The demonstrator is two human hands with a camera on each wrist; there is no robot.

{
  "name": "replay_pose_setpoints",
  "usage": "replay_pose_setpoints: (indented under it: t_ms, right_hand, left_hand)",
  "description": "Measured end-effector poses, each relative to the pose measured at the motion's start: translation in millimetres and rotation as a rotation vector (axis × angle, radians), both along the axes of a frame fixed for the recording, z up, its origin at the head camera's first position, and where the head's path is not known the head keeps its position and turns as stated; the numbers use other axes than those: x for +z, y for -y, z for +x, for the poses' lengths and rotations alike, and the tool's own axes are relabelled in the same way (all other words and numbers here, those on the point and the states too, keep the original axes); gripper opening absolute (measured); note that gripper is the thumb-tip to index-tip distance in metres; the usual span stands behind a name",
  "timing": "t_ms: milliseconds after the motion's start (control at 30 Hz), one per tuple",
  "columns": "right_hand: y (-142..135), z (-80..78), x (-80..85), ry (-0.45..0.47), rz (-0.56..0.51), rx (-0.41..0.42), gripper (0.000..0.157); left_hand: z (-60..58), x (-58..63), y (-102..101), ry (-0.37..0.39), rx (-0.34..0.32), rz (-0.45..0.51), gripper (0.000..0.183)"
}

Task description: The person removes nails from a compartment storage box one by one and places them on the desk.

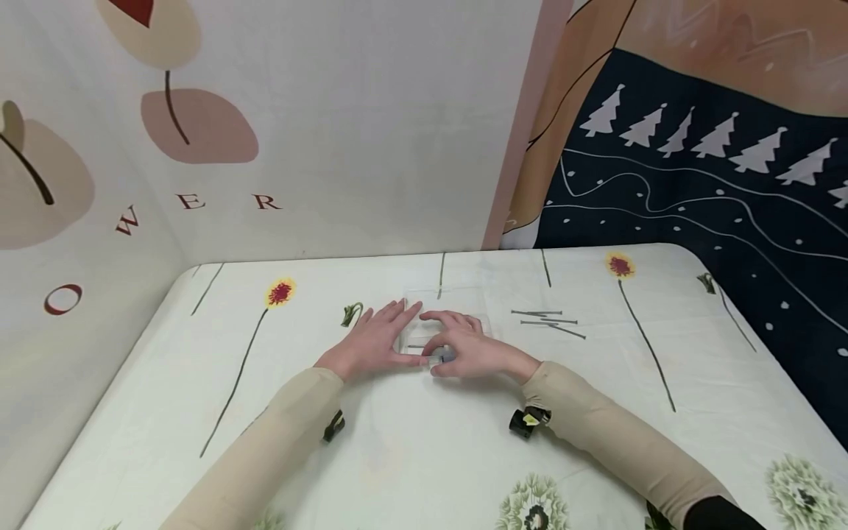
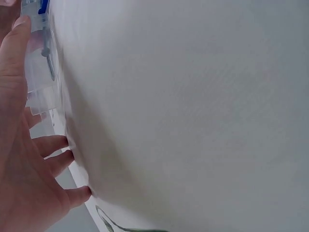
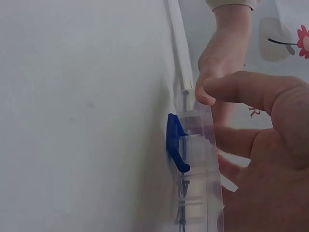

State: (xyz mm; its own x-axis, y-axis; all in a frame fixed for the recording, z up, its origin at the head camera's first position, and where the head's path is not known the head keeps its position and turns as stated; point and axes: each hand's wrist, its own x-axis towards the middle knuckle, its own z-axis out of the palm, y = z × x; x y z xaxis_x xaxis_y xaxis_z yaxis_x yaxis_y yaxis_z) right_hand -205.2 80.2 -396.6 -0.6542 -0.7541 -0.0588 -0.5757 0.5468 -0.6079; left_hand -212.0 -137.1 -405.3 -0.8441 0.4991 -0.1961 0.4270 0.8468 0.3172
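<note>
Flowered cloth point(image 1: 411, 464) spreads beneath a clear box point(image 3: 195, 195); left hand point(image 1: 374, 342) splayed wide at nine o'clock, right hand point(image 1: 473, 350) curved over it, grip unclear; nails point(image 1: 559, 320) at three.

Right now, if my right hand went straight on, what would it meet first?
Most likely your left hand, which lies just ahead of your right hand at the clear box, though depth is unclear.

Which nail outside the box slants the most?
The nail lowest in the head picture, reaching farthest right. The others lie nearly level.
</note>
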Motion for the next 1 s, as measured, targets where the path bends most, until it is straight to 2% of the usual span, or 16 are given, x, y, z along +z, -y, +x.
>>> replay_pose_setpoints:
  t_ms: [200, 433, 633, 1000]
  right_hand:
    - [6, 3.5, -4.0, -0.042, -0.007, -0.068, 0.014]
    - [7, 3.0, -7.9, -0.029, -0.1, -0.138, 0.004]
    - [6, 0.2, -10.5, -0.024, -0.158, -0.162, 0.008]
    - [9, 0.8, -12.6, 0.011, -0.201, -0.229, 0.008]
  left_hand:
    - [-2.3, -0.1, -1, -0.006, -0.014, 0.02, 0.1]
    - [-2.0, -1.9, 1, 0.004, -0.01, 0.021, 0.101]
    - [-2.6, -4.3, 1, -0.023, -0.01, 0.037, 0.101]
    - [-1.7, -5.5, -1, -0.05, -0.013, 0.033, 0.099]
